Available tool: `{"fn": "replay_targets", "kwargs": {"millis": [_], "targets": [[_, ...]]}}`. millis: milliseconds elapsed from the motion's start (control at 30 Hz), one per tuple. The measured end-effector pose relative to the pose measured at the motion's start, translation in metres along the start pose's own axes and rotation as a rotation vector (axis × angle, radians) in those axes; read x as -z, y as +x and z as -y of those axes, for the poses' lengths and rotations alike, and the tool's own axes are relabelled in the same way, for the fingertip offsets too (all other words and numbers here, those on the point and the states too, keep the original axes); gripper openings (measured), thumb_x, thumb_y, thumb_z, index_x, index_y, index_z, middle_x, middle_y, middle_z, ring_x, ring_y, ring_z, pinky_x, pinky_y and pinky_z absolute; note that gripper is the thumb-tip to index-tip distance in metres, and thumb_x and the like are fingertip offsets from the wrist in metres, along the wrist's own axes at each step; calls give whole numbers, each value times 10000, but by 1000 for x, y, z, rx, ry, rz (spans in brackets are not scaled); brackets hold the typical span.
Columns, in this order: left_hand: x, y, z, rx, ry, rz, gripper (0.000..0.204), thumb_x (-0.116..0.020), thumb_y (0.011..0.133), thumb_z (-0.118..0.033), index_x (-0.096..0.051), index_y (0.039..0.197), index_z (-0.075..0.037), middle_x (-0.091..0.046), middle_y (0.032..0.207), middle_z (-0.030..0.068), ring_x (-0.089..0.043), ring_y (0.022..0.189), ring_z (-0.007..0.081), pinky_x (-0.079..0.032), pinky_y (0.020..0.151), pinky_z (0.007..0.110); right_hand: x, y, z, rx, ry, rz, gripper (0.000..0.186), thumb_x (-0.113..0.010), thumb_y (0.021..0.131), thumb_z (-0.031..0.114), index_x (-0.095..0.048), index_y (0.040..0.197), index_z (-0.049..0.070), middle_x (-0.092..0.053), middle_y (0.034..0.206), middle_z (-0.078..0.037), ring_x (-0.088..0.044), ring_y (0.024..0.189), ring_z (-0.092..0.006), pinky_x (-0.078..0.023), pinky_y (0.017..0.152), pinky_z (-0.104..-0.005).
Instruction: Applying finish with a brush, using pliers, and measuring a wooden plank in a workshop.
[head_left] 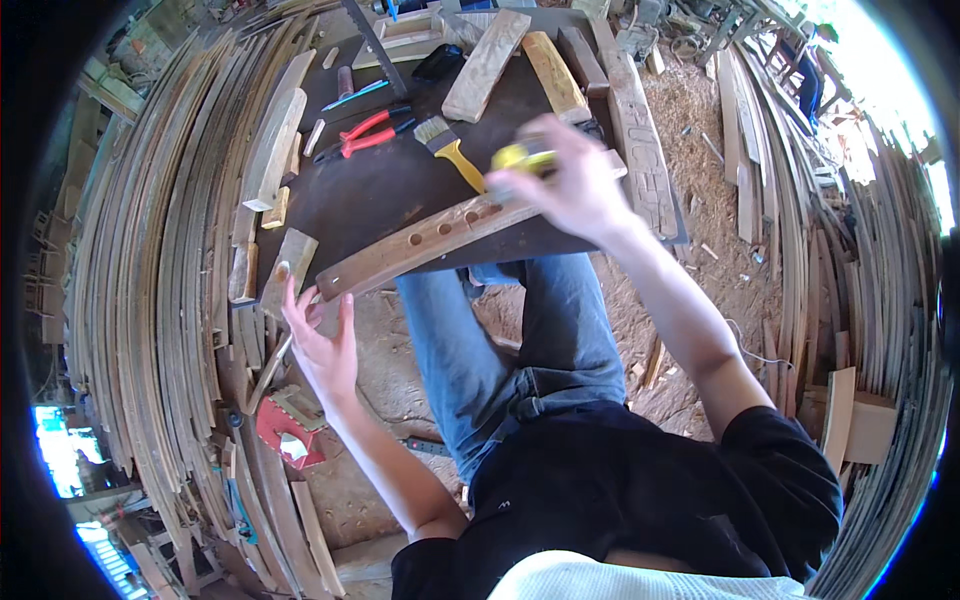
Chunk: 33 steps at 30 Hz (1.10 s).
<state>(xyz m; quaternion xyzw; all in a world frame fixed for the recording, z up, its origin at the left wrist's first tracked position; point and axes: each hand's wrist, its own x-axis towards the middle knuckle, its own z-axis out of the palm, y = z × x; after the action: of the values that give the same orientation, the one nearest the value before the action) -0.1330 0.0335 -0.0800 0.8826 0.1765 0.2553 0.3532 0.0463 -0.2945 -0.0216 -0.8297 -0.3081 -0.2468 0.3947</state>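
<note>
The beam [400,245], holes up, lies slantwise along the near edge of the tabletop [375,190]. Right hand [575,185] wrapped around a blurred yellow tool [525,158] above its right part. Left hand [325,340] at its left end, fingers spread; can't tell if gripping. Brush [455,155] crowds its far side, red pliers [370,130] farther left. Short block [290,265] just beside left end.

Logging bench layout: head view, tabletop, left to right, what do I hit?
Long pale wood block on the left side → red-handled pliers → yellow-handled brush → blurred yellow object in the right hand → long board along the right edge.
</note>
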Motion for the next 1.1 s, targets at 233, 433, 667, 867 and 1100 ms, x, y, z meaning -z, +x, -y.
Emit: {"fn": "replay_targets", "kwargs": {"millis": [233, 433, 667, 867, 1100], "targets": [[-12, -33, -8, 98, -503, 25, 447, -722, 1013, -171, -588, 1417, -34, -688, 1214, 87, -665, 1067, 172, -520, 920, 319, -128, 28, 131, 179, 186, 595, 599, -824, 806, 635, -659, 994, 91, -751, 960, -111, -758, 847, -350, -593, 754, -473], [13, -51, 16, 357, -1126, 69, 425, -593, 1005, -195, -543, 1391, -24, -631, 1259, 87, -600, 1034, 175, -446, 909, 380, -172, 39, 162, 578, 273, 674, 598, -811, 814, 621, -688, 1047, 84, -759, 992, -107, -762, 903, -333, -611, 793, -462], [2, -39, 52, 459, -1554, 124, 217, -551, 1085, -271, -583, 1272, -165, -603, 1114, 43, -465, 822, 144, -387, 819, 343, -187, 73, 161, 746, 137, 895, 525, -779, 876, 539, -724, 1100, 66, -746, 1102, -115, -738, 1034, -333, -595, 892, -458], [-16, -15, 52, 486, -1466, -43, 158, -632, 1065, -242, -636, 1160, -116, -589, 999, -32, -422, 747, 102, -370, 775, 311, -196, 88, 158, 869, -70, 937, 473, -755, 923, 431, -721, 1220, 64, -729, 1157, -118, -726, 1061, -337, -586, 933, -456], [-31, -11, 37, 440, -1270, -197, 83, -653, 1043, -154, -597, 1074, -101, -485, 873, -18, -414, 707, 83, -366, 695, 296, -193, 98, 124, 704, 203, 813, 591, -822, 854, 478, -699, 1285, 93, -722, 1168, -106, -718, 1065, -339, -569, 951, -459]]}}
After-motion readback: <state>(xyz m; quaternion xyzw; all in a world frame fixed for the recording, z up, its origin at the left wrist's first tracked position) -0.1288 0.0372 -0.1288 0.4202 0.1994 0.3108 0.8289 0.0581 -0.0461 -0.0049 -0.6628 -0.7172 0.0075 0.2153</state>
